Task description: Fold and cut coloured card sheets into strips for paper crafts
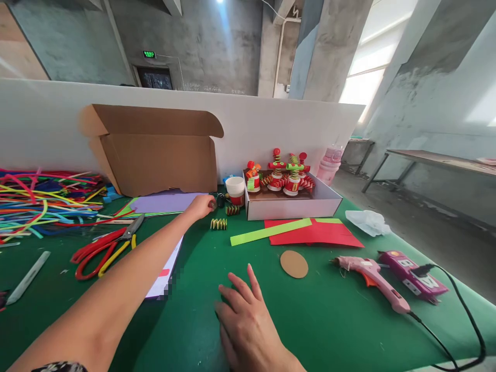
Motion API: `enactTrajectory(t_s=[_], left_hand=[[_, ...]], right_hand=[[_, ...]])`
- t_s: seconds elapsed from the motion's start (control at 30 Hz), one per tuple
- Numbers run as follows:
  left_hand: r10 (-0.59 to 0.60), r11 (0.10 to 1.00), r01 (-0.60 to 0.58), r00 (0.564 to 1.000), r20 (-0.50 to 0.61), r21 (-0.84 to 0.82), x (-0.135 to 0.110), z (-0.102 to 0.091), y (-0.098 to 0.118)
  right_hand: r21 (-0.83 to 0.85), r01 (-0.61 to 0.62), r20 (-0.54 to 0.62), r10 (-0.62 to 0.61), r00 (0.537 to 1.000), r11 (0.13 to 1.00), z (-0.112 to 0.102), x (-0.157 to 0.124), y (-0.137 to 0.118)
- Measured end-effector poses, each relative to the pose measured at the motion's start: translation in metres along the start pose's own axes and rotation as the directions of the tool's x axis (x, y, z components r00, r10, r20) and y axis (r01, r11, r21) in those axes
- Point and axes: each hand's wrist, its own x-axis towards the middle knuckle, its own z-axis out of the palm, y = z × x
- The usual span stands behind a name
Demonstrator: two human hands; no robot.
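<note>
My left hand reaches far across the green table, fingers curled shut around a small dark object I cannot make out. It lies beside a white and red cup. Two small folded paper springs sit just to its right. Near the front edge my right hand rests flat on the table, fingers spread and holding nothing. A brown cardboard disc lies to the right of it.
An open cardboard box stands at the back. A white box holds several red craft figures. Red and green paper strips, a pink glue gun, scissors and a heap of pipe cleaners lie around.
</note>
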Motion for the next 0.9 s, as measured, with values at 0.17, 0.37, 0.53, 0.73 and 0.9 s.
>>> enactTrajectory(t_s=[0.17,0.37,0.53,0.73,0.9], left_hand=[[0.018,0.996,-0.019,1.0,-0.009,-0.082,0.019,0.017,0.023],[-0.001,0.997,0.0,1.0,-0.007,-0.071,0.01,-0.012,0.003],[-0.133,0.985,0.135,0.991,-0.029,0.107,-0.022,-0.053,-0.046],[-0.144,0.956,0.125,0.988,0.053,0.267,-0.038,-0.039,-0.057],[-0.143,0.941,0.114,0.987,0.07,0.319,-0.031,-0.032,-0.056]], right_hand=[[0.003,-0.005,0.037,0.004,0.999,1.0,-0.001,-0.001,0.0],[0.037,-0.028,0.119,0.023,0.993,0.999,-0.008,-0.002,-0.001],[0.052,-0.036,0.159,0.027,0.987,0.998,-0.013,0.001,-0.006],[0.048,-0.027,0.166,0.019,0.986,0.998,-0.012,0.005,-0.007],[0.043,-0.03,0.132,0.024,0.991,0.999,-0.005,0.002,-0.002]])
